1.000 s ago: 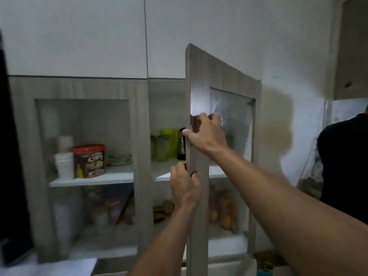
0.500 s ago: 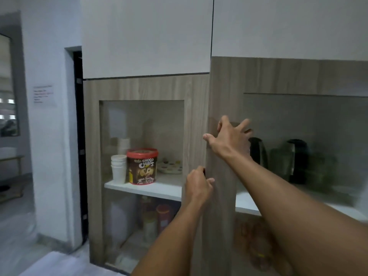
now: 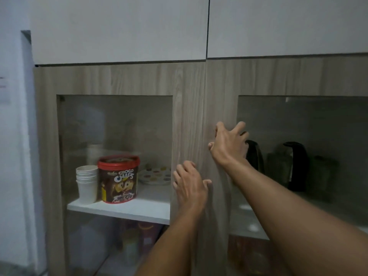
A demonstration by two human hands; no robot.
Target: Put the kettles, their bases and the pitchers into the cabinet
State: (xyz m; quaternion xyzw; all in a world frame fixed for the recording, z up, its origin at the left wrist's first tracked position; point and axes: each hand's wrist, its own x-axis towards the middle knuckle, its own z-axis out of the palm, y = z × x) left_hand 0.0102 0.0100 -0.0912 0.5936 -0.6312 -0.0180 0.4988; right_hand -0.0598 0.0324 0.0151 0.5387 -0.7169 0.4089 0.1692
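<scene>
The wood-grain cabinet has two glass-paned doors, both shut. My right hand [image 3: 229,145] rests flat with spread fingers on the frame of the right door [image 3: 219,92]. My left hand [image 3: 190,186] presses lower down beside the seam between the doors, fingers apart. Behind the right pane two black kettles [image 3: 253,154] [image 3: 296,166] stand on the white shelf, with dim greenish pitchers [image 3: 278,168] between and beside them. Neither hand holds anything.
Behind the left door pane [image 3: 117,126] stand a stack of white paper cups [image 3: 86,182], a red-lidded Choco Chips tub [image 3: 118,178] and a spotted plate [image 3: 156,175]. White upper cabinets [image 3: 119,26] sit above. A white wall [image 3: 12,116] lies left.
The right door, open a second ago, has swung shut. Both hands followed it and now press flat on its frame. The camera view shifted right.
</scene>
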